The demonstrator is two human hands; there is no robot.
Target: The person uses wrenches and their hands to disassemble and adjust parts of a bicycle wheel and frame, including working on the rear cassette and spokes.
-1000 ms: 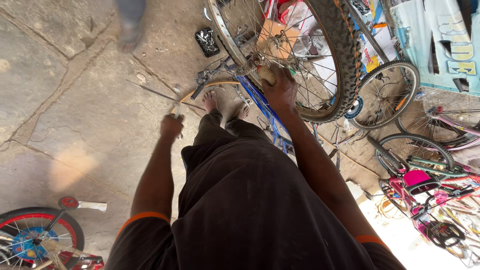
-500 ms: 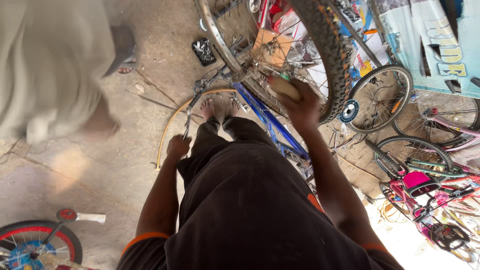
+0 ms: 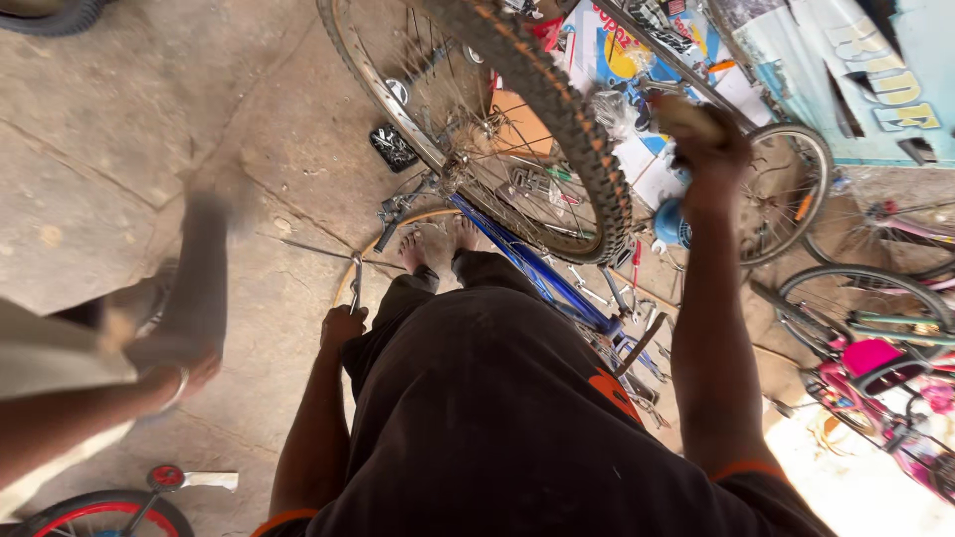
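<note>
Wheel (image 3: 517,129) of the upturned blue bike stood far and centre, its knobby tyre arching just left of my right hand (image 3: 701,134). That hand was raised and closed around a pale, blurred object I couldn't identify, near the tyre but seemingly not touching it. My left hand (image 3: 343,326) hung low by my thigh, fingers curled on a thin metal tool (image 3: 355,283). I judged I was mid-work on the wheel; next I'd need to bring the tool up steadily. Someone's arm (image 3: 119,388) crossed at left.
</note>
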